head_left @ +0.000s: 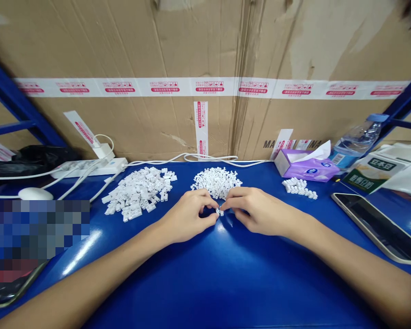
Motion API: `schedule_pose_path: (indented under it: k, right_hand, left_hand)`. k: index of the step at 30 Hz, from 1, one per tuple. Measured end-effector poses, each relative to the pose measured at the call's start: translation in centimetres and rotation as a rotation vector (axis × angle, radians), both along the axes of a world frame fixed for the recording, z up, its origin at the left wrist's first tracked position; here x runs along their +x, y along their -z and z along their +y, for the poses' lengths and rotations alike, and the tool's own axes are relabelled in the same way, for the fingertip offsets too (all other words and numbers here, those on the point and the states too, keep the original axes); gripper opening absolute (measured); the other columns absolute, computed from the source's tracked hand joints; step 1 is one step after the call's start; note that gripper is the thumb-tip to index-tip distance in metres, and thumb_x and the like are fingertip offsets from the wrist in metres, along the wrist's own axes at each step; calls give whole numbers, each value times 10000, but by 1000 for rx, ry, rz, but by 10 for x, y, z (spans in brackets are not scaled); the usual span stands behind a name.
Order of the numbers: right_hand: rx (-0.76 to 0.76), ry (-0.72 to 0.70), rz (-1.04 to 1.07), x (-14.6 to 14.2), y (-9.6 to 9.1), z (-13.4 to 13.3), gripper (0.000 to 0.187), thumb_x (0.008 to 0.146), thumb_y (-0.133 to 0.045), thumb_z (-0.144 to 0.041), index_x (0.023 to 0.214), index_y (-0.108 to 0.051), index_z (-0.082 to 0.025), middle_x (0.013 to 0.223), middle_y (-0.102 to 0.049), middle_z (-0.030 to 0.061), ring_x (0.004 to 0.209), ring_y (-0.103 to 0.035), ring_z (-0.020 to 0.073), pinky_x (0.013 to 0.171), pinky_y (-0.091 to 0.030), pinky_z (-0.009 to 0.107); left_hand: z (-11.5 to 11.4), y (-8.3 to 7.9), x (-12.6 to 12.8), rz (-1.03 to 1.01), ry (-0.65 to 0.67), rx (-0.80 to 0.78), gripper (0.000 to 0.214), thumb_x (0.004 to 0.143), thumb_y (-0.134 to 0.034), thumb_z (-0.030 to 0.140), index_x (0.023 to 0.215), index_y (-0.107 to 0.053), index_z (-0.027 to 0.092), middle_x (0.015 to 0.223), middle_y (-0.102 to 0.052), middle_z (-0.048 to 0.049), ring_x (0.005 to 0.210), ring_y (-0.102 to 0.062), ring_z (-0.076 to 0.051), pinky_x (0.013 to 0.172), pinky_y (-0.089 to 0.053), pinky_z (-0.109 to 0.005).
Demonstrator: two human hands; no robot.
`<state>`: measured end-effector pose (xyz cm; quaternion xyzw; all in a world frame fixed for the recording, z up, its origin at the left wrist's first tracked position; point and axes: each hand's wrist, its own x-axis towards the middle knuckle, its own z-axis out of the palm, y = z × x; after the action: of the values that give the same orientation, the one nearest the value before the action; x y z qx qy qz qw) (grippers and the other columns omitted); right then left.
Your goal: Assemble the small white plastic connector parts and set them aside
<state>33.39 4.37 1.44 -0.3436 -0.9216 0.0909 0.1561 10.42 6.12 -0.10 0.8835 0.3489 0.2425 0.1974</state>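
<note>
l hand [188,215] & r hand [260,212] meet near the middle of the glossy blue metal bench [226,285], fingers [210,218] of both curled in & pressed together, tips pinching one tiny white plastic connector piece [219,212] btwn them; exact grip too small to tell. right behind the hands sits a dense round heap of small white plastic pieces [216,182], its near edge just beside the fingers. to the l, well apart from the hands, lies a wider spread of larger flat white plastic blocks [139,192]. to the r, a short curved row of white plastic pieces joined together [299,188] lies near the back of the bench. further l: white computer mouse [35,194], white power strip [89,167] w/ plugged-in white cables [192,158], black plastic bag [37,160]. further r: purple tissue pack [304,165], clear plastic water bottle w/ blue cap [358,144], dark-screened tablet in a pale case [376,226]. behind it all stands a brown cardboard box [192,41] banded w/ white & red printed tape [198,87], btwn blue metal shelf uprights [20,103].
</note>
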Motion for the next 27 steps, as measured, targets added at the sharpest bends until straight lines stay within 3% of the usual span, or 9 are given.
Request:
schedule_pose_path:
  k: [12, 20, 27]
  right_hand:
    - [-11, 0, 61, 3, 3, 5, 422, 885, -509, -29, 1231, -669, -211, 1090, -713, 72, 949, -671, 204, 830, -513, 347]
    - [-75, 66, 60, 3, 8, 9, 219, 886, -609, -168, 1073, -722, -185, 1016, -689, 76, 887, -640, 199, 767, -500, 325]
    - [-58, 57, 124, 0, 10, 9, 180, 871, -635, -166, 1025, -726, -183, 919, -674, 44, 786, -588, 158, 686, -454, 282]
  left_hand:
    - [-1, 2, -1, -6, -8, -4, 118, 855, -683, 196, 930, -775, 197, 833, -627, -6, 734, -587, -153, 682, -458, -293]
    - [-1, 4, 1, 9, 4, 35, 154, 889, -665, 193, 1010, -759, 208, 910, -637, -14, 778, -594, -165, 737, -472, -313]
    - [-2, 2, 1, -2, 3, 44, 148, 884, -666, 183, 997, -759, 204, 894, -629, -12, 770, -593, -161, 735, -480, -309]
